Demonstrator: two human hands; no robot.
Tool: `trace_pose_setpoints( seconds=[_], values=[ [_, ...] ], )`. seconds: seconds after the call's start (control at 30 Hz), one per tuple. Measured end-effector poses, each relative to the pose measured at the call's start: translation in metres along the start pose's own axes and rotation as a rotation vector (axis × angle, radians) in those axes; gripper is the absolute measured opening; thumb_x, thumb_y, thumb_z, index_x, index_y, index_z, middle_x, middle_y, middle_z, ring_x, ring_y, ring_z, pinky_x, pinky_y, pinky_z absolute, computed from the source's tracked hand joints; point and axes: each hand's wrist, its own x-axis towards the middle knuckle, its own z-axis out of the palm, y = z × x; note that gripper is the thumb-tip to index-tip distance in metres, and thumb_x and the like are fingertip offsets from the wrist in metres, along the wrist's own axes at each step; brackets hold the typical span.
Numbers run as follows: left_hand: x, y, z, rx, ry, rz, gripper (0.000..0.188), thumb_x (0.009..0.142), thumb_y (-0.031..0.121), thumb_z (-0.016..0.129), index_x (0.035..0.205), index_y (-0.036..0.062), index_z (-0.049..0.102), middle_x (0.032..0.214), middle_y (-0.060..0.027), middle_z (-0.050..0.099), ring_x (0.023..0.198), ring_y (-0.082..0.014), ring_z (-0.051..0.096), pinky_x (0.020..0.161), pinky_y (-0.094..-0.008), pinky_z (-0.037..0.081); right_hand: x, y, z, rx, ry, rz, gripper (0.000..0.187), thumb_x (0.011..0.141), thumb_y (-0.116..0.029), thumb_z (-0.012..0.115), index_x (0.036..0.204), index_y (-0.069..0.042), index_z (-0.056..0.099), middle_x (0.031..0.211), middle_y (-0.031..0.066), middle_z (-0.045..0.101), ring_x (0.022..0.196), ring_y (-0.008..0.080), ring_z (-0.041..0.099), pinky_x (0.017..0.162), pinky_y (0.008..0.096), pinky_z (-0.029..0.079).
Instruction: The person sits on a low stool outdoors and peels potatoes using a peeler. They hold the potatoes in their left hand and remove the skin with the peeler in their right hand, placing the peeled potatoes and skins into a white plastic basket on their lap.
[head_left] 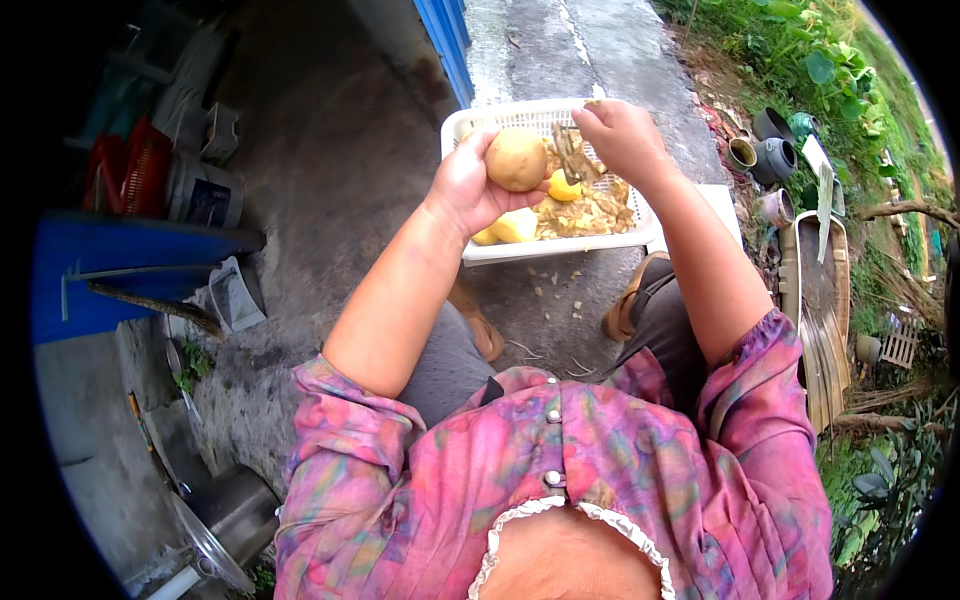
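My left hand (465,187) is wrapped round a round, tan potato (516,160) with its skin on, held above the left side of a white plastic basket (560,245). My right hand (625,140) is closed over the basket's far right part. From its fingers a peeler (570,150) points down toward the basket, its blade hard to make out against the brown peelings behind it. Peeled yellow potatoes (515,226) lie in the basket's near left corner. Another yellow piece (564,186) sits near the middle, among a heap of peelings (590,213).
Scraps of peel dot the concrete (560,290) between my feet. A blue door edge (440,45) stands beyond the basket. To the left are red crates (145,165), a white bucket (205,200) and a metal pot (235,510). Dark pots (775,160) and plants line the right side.
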Motion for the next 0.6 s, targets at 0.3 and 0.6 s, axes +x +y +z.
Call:
trace_pose_setpoints(
  seconds=[0.3,0.6],
  values=[
    [0.021,-0.026,0.007,-0.003,0.110,0.179,0.047,0.100,0.043,0.031,0.129,0.0089,0.045,0.123,-0.0116,0.056,0.106,-0.0276,0.058,0.083,-0.0446,0.053,-0.007,-0.011,0.029,-0.359,0.115,-0.255,0.034,0.090,-0.032,0.055,0.068,-0.007,0.059,0.062,0.0145,0.061,0.061,0.0322,0.062,0.064,0.0434,0.049],
    [0.018,-0.022,0.013,0.087,0.027,0.317,0.040,0.100,0.033,0.037,0.119,0.0002,0.050,0.098,-0.0148,0.065,0.085,-0.0252,0.065,0.064,-0.0321,0.049,0.034,0.076,0.020,-0.506,0.054,0.059,0.041,0.096,-0.038,0.041,0.081,-0.010,0.065,0.079,0.0092,0.067,0.066,0.0200,0.066,0.065,0.0388,0.054]
  ],
)
